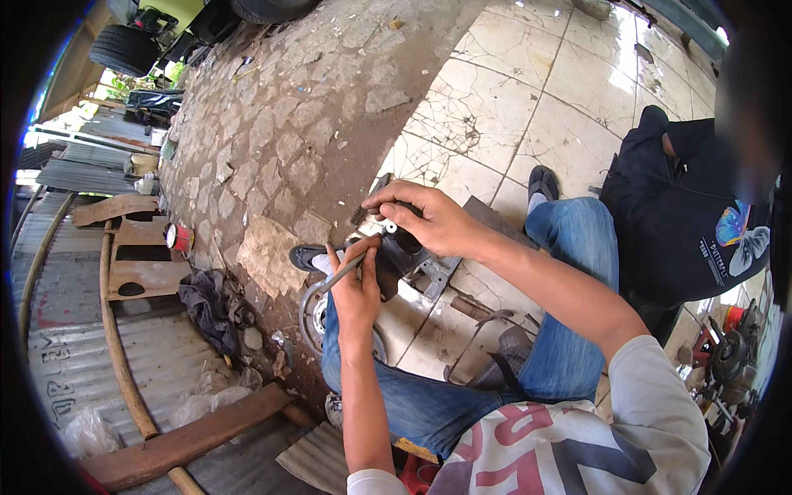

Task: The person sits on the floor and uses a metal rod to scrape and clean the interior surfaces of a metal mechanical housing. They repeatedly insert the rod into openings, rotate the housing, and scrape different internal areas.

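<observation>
- The left hand (356, 293), just left of the middle of the frame, is mostly closed, its thumb and fingers around a thin grey rod (342, 272) slanting down to the left.
- The right hand (441, 221), near the centre, has its fingers bent over; I can't tell whether it grips anything.
- A small pale metal piece (390, 226) shows between the hands, with something black (404, 242) just beside it, partly covered by the right hand.
- Below them, right of centre, a grey metal bracket (431, 279) lies near the person's knees, over cracked tiles (462, 99).
- Someone in a dark top (685, 214) sits at the right edge.
- Over at the left I see a red can (179, 238) and, below it, a crumpled dark cloth (216, 309).
</observation>
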`<state>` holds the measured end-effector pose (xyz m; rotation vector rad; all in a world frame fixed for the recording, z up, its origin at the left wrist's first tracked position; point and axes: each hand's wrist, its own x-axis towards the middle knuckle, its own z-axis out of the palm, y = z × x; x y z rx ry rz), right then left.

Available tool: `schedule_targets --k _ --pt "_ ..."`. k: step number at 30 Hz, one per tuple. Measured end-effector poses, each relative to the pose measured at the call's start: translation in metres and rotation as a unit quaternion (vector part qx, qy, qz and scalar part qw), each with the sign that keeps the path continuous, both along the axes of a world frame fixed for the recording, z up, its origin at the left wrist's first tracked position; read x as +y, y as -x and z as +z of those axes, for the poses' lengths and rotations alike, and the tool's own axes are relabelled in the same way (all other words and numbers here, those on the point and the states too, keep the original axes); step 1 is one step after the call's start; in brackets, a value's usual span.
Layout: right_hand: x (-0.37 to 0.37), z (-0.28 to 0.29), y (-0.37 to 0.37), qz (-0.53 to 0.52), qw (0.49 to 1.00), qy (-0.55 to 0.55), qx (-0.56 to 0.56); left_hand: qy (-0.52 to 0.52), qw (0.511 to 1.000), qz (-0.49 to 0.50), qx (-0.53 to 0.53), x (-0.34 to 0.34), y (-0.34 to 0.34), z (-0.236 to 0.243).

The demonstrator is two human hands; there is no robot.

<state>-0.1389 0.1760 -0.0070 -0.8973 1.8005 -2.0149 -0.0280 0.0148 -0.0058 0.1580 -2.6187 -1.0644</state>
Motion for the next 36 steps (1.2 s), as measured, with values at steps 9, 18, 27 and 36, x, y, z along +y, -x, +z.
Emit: schedule_targets --k 9,18,27,36 --pt "0.000 -0.001 0.001 0.000 1.000 -0.007 -0.012 0.012 1.000 -0.010 -0.002 0.002 -0.002 0.010" --pt "0.001 -0.002 0.004 -0.016 1.000 -0.017 -0.001 0.033 0.999 0.002 -0.014 0.000 0.000 0.003" --pt "0.002 -0.003 0.005 -0.028 1.000 -0.011 0.008 0.032 0.999 -0.010 -0.011 0.001 0.000 0.003" --pt "0.003 -0.004 0.005 -0.015 1.000 -0.008 -0.021 0.036 0.999 -0.006 0.001 0.008 0.002 0.002"
